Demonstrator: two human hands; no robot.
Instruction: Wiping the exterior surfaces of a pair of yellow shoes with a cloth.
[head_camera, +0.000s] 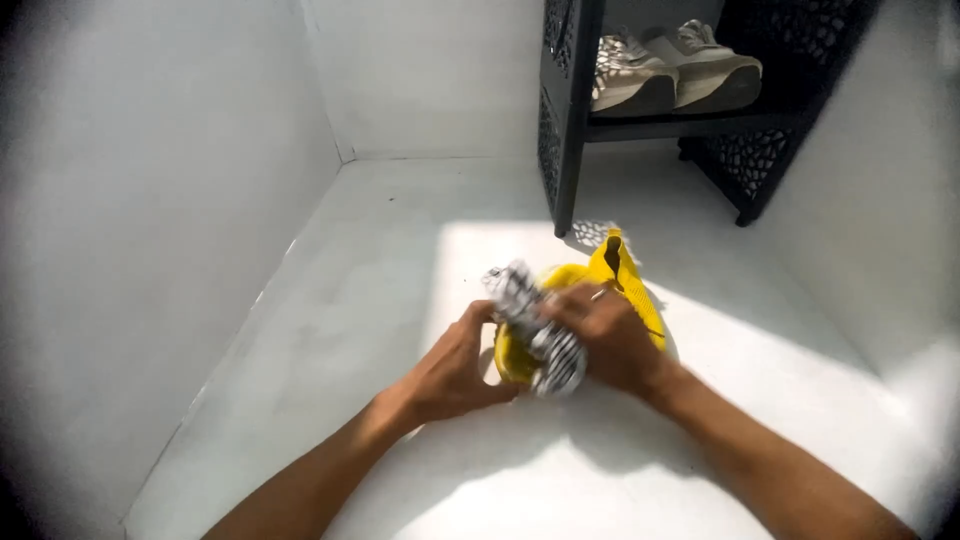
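Now both hands' fingers curled tight: left hand (450, 370), right hand (605, 340) gripping striped cloth (540, 330) over yellow shoe (625, 280).

We see the knit shoe (625, 285) on the floor (400, 260), in front of the shoe rack (570, 120). The crumpled cloth (535, 325) lies on the shoe, between both hands. A pair of sneakers (670, 70) stands on the rack shelf behind.

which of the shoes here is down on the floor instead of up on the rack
The bright yellow knit shoe, on the white floor under both hands. The two beige sneakers sit on the black perforated rack's shelf.
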